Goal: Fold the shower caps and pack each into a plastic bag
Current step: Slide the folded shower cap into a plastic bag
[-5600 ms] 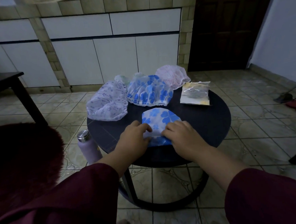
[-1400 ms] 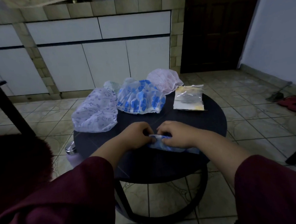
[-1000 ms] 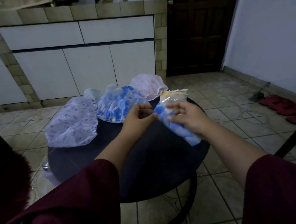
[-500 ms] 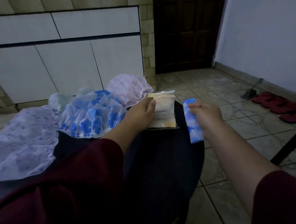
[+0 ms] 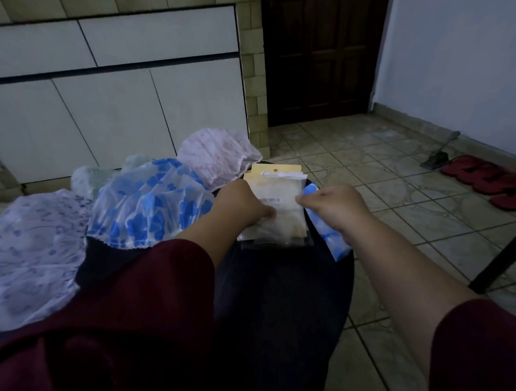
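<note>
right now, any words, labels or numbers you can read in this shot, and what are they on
Nothing here can be read.
Small label strip on the top plastic bag of the stack, between the left hand and right hand: a printed mark shows, too blurred and dim to read.
Card header at the stack's far end: no print visible, only a hang hole.
Folded shower cap and the open caps on the table: flower patterns only, no text.

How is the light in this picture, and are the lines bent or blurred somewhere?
Head view: dim, bluish light with no glare; the dark table loses detail; cupboard lines lean from wide-angle distortion; the bags look soft.
</note>
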